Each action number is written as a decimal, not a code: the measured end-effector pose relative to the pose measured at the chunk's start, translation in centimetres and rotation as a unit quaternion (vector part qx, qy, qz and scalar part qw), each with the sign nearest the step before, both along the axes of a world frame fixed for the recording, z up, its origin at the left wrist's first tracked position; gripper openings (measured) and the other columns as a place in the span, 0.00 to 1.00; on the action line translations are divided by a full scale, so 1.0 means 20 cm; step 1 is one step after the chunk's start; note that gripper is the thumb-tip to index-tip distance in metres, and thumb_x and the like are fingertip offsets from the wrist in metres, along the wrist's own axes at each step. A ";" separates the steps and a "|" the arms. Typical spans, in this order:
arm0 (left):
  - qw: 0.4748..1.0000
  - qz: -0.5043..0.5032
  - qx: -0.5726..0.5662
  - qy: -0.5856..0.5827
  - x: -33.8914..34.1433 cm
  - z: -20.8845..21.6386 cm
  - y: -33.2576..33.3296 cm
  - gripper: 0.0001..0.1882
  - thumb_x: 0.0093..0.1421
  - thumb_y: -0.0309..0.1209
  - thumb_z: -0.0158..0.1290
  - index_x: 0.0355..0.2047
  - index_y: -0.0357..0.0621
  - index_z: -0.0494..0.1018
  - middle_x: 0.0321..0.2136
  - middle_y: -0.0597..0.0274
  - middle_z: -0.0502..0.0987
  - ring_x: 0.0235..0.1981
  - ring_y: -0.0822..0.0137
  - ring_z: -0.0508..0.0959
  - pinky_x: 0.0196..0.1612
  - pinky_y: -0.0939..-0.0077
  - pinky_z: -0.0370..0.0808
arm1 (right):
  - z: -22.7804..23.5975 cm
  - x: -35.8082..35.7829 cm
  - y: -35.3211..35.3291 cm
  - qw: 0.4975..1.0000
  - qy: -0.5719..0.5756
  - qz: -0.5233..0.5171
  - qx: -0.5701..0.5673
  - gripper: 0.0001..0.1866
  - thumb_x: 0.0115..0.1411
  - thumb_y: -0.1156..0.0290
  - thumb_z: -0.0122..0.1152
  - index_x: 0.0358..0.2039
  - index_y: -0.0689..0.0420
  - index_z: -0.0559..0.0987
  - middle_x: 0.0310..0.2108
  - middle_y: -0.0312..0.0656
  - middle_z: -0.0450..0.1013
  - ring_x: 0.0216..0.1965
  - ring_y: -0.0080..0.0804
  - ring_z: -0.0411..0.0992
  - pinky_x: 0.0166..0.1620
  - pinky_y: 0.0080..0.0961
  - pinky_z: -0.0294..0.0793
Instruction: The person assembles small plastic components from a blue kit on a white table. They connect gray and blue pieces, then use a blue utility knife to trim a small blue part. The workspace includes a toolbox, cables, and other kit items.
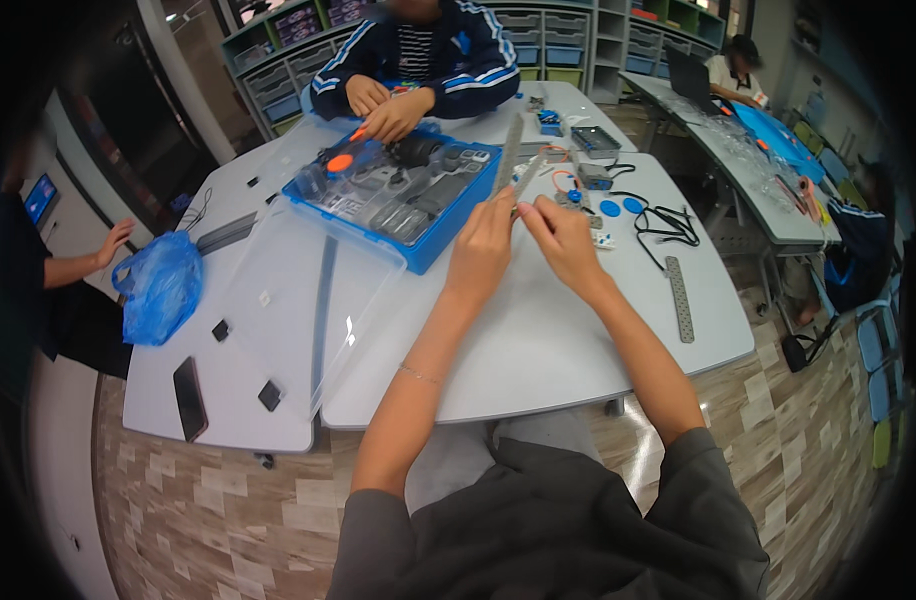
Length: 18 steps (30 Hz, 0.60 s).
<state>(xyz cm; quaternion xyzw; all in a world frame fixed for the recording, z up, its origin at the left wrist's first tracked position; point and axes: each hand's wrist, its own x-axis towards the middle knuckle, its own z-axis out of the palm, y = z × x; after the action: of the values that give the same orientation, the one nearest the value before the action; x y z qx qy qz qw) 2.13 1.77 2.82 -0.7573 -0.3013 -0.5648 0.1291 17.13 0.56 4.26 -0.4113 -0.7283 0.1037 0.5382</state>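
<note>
Above the white table, both my hands meet on grey metal pieces. My left hand (pixel 483 245) is closed round the lower end of a long perforated metal strip (pixel 509 150), which points up and away. My right hand (pixel 566 242) pinches close beside it, thumb and fingers together, at the base of a second, narrower metal strip (pixel 529 174). Whether the two strips are joined is hidden by my fingers. Just left of my hands stands a blue parts box (pixel 418 256) filled with grey and black parts. Another perforated strip (pixel 680 300) lies on the table to the right.
A clear lid (pixel 373 305) leans by the box. Across the table, another person's hands (pixel 398 115) work over it. Black cables (pixel 668 228), blue discs (pixel 610 208) and a grey tray (pixel 596 142) lie right. Left are a phone (pixel 190 398) and a blue plastic bag (pixel 164 288).
</note>
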 end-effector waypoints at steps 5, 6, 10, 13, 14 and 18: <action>0.998 0.015 0.048 0.050 -0.03 0.05 -0.01 0.14 0.54 0.18 0.59 0.42 0.35 0.74 0.39 0.55 0.79 0.38 0.56 0.80 0.39 0.68 0.78 | -0.06 -0.04 0.02 0.985 0.121 0.045 -0.115 0.23 0.71 0.60 0.48 0.23 0.62 0.72 0.12 0.38 0.64 0.15 0.23 0.59 0.21 0.26 0.57; 0.997 0.011 0.056 0.057 -0.03 0.05 -0.01 0.14 0.53 0.17 0.59 0.41 0.34 0.74 0.38 0.56 0.79 0.37 0.57 0.80 0.38 0.69 0.78 | -0.07 -0.04 0.02 0.983 0.138 0.057 -0.107 0.23 0.71 0.59 0.47 0.23 0.63 0.72 0.12 0.38 0.63 0.15 0.23 0.59 0.21 0.26 0.58; 0.988 0.047 0.103 0.109 -0.05 0.07 -0.02 0.19 0.46 0.19 0.59 0.41 0.38 0.75 0.39 0.62 0.75 0.36 0.65 0.76 0.31 0.78 0.78 | -0.10 -0.07 0.03 0.970 0.199 0.100 -0.098 0.23 0.72 0.58 0.44 0.24 0.63 0.70 0.13 0.37 0.62 0.17 0.21 0.58 0.22 0.24 0.58; 0.984 0.060 0.114 0.124 -0.06 0.09 -0.02 0.20 0.44 0.19 0.58 0.41 0.38 0.75 0.39 0.63 0.75 0.35 0.65 0.75 0.29 0.78 0.77 | -0.11 -0.08 0.02 0.969 0.205 0.104 -0.089 0.23 0.72 0.59 0.44 0.24 0.62 0.68 0.14 0.37 0.62 0.18 0.21 0.58 0.23 0.24 0.59; 0.983 0.060 0.115 0.127 -0.06 0.09 -0.02 0.20 0.44 0.19 0.58 0.41 0.38 0.75 0.38 0.63 0.75 0.34 0.65 0.75 0.29 0.78 0.77 | -0.11 -0.09 0.02 0.969 0.205 0.105 -0.083 0.23 0.72 0.59 0.44 0.24 0.62 0.68 0.15 0.37 0.62 0.18 0.20 0.58 0.23 0.24 0.59; 0.984 0.059 0.110 0.129 -0.06 0.08 -0.02 0.20 0.44 0.19 0.58 0.41 0.38 0.75 0.38 0.62 0.75 0.34 0.65 0.75 0.28 0.77 0.77 | -0.09 -0.09 0.01 0.958 0.233 0.137 -0.092 0.22 0.72 0.59 0.46 0.23 0.61 0.66 0.16 0.33 0.58 0.19 0.19 0.56 0.23 0.22 0.58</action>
<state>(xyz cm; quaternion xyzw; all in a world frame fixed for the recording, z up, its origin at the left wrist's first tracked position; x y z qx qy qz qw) 0.88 1.44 4.48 -0.7858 -0.2624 -0.4835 0.2827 15.30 0.70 2.49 -0.3199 -0.6192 0.3364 0.6333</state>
